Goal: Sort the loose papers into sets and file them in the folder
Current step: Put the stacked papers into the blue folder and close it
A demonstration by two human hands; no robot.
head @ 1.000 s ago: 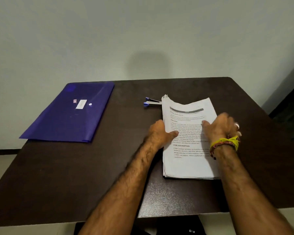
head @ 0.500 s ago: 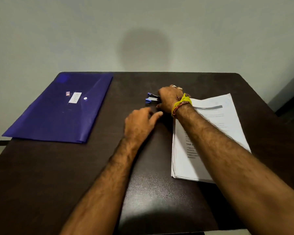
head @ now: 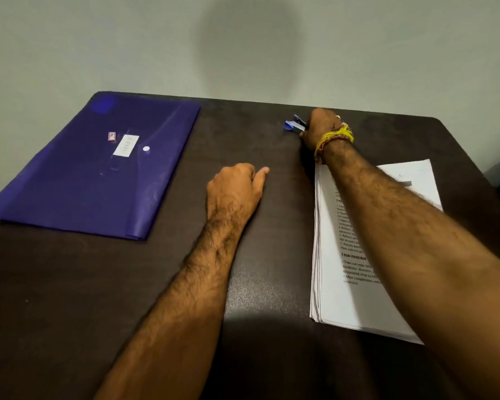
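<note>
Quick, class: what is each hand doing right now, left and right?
Left hand: loosely curled, holding nothing, resting on the table.
Right hand: gripping the blue stapler.

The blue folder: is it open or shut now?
Shut. The folder lies flat on the table, its flap down, white snap button on top. No hand touches it.

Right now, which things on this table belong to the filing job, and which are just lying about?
Job:
- paper stack
- blue folder
- stapler, held by right hand

Just there:
- left hand, resting on table
- yellow wrist threads
</note>
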